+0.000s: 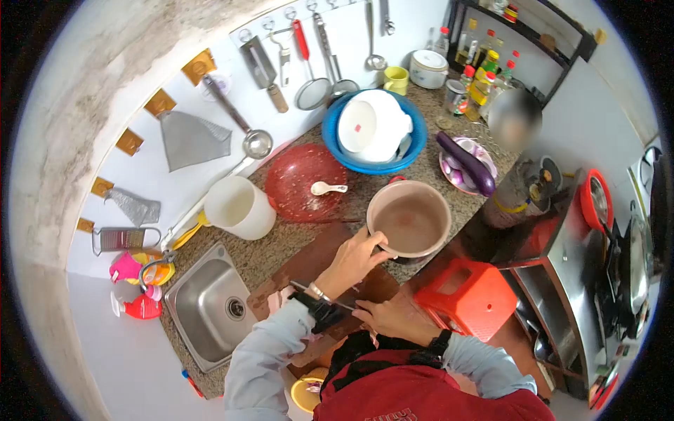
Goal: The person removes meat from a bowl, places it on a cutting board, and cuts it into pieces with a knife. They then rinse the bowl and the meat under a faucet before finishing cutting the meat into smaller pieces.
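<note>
My left hand (351, 261) is closed on the near rim of a beige round pot (408, 217), thumb inside and fingers outside. My right hand (397, 320) is closed around a knife (345, 306), whose thin blade passes beneath my left wrist and is partly hidden. Under both hands lies a brown cutting board (302, 263). Pale pink pieces, apparently meat, (278, 300) rest on it, half covered by my left sleeve.
A steel sink (210, 309) is at left, beside a white pitcher (240, 208). Behind are a red tray (298, 186) with a white spoon (328, 188) and a blue basin (330, 144) of white dishes. An eggplant (466, 164) lies on a plate. A red stool (469, 298) stands right.
</note>
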A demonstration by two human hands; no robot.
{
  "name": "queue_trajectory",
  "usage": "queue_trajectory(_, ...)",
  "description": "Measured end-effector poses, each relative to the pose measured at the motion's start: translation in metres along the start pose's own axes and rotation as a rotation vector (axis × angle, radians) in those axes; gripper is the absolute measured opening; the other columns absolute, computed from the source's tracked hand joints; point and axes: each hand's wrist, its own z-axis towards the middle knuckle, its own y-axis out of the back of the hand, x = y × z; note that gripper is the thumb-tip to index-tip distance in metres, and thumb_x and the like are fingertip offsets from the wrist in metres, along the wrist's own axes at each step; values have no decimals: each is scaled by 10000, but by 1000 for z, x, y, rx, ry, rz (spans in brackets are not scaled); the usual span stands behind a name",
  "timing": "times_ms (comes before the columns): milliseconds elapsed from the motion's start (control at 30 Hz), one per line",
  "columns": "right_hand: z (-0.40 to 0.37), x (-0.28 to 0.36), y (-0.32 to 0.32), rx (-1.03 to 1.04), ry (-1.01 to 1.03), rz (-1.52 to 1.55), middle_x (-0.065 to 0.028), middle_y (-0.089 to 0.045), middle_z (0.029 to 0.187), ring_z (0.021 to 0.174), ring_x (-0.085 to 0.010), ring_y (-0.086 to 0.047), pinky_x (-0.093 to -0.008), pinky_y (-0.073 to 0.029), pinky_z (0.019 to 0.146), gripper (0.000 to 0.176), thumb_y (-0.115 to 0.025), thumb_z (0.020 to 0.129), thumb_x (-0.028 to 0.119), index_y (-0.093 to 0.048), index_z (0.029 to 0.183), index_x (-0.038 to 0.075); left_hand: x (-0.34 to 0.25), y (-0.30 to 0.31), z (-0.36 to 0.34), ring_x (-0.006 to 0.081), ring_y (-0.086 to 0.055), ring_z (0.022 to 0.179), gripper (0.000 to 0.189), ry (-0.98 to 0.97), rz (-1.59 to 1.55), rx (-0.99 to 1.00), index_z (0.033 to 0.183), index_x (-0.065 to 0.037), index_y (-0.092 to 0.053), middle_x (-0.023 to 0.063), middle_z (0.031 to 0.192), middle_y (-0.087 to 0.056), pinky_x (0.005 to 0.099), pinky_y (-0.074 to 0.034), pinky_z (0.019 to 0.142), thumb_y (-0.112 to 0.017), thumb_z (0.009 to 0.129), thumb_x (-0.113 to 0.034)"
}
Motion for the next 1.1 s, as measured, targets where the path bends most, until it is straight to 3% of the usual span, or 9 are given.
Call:
queue_trajectory(167, -2, 15, 16, -36, 202, -312, -190, -546, 1300, 742, -419, -673, -497, -568, 682, 368, -482, 949, 286, -545, 1248, 82, -27, 61, -70, 251, -642, 814, 192, 178, -37, -146, 998, -37, -595, 127, 931, -613, 334, -509, 713, -667, 847, -131)
queue_trajectory(233, 2, 33, 24, 17, -306, 51, -195, -642, 1140, 901, -427, -650, -519, -508, 805, 450, -455, 964, 419, -573, 1251, 93, -26, 85, -109, 177, -633, 794, 173, 300, -73, -304, 1005, -27, -586, 87, 881, -638, 308, -514, 698, -643, 865, -111)
queue_trajectory(300, 1, 17, 13, 24, -307, 65, -203, -633, 1154, 900, -438, -639, -509, -510, 807, 439, -478, 956, 410, -579, 1247, 97, -27, 112, -153, 135, -638, 822, 193, 674, -291, -399, 1002, -33, -597, 84, 866, -643, 289, -525, 637, -671, 874, -157)
queue_trajectory(367, 0, 0, -3, -169, 141, -181, -215, -655, 1066, 793, -425, -658, -510, -537, 693, 382, -475, 962, 380, -575, 1183, 84, 18, 126, -215, 139, -629, 932, 175, 776, -505, -533, 1039, -54, -598, 94, 961, -644, 288, -550, 633, -629, 918, -176)
queue_trajectory(400, 3, 20, 7, -101, -189, -5, -187, -621, 1181, 800, -404, -669, -497, -550, 717, 345, -518, 932, 342, -581, 1154, 86, 30, 130, -240, 139, -629, 932, 175, 780, -509, -546, 1039, -54, -598, 94, 961, -644, 288, -550, 633, -629, 918, -176)
queue_trajectory(500, -1, 34, 10, -161, -41, -147, -192, -615, 1188, 809, -418, -662, -502, -548, 725, 356, -524, 926, 349, -580, 1160, 87, 50, 145, -301, 216, -624, 1024, 345, 826, -594, -750, 1144, -42, -564, 142, 1114, -625, 351, -572, 696, -559, 965, -336)
queue_trajectory(600, 0, 45, -5, -145, -229, -121, -243, -659, 982, 824, -456, -638, -513, -525, 733, 437, -496, 947, 409, -559, 1254, 103, 77, 159, -361, 356, -570, 1162, 817, 889, -967, -804, 1372, 14, -367, 265, 1277, -530, 434, -544, 843, -421, 917, -663)
queue_trajectory(933, 4, 74, -50, -481, -254, -294, -257, -657, 789, 718, -429, -650, -493, -517, 620, 438, -561, 938, 380, -567, 1259, 82, 159, 147, -474, 431, -448, 1270, 997, 656, -1791, -1030, 1446, 38, -174, 356, 1392, -335, 418, -539, 885, -502, 854, -695)
queue_trajectory(1100, 12, 77, -44, -624, -231, -542, -210, -668, 777, 657, -381, -657, -449, -520, 570, 463, -606, 913, 386, -566, 1222, 44, 158, 151, -480, 411, -463, 1254, 974, 800, -1689, -965, 1429, 36, -214, 335, 1369, -365, 434, -545, 876, -515, 852, -689)
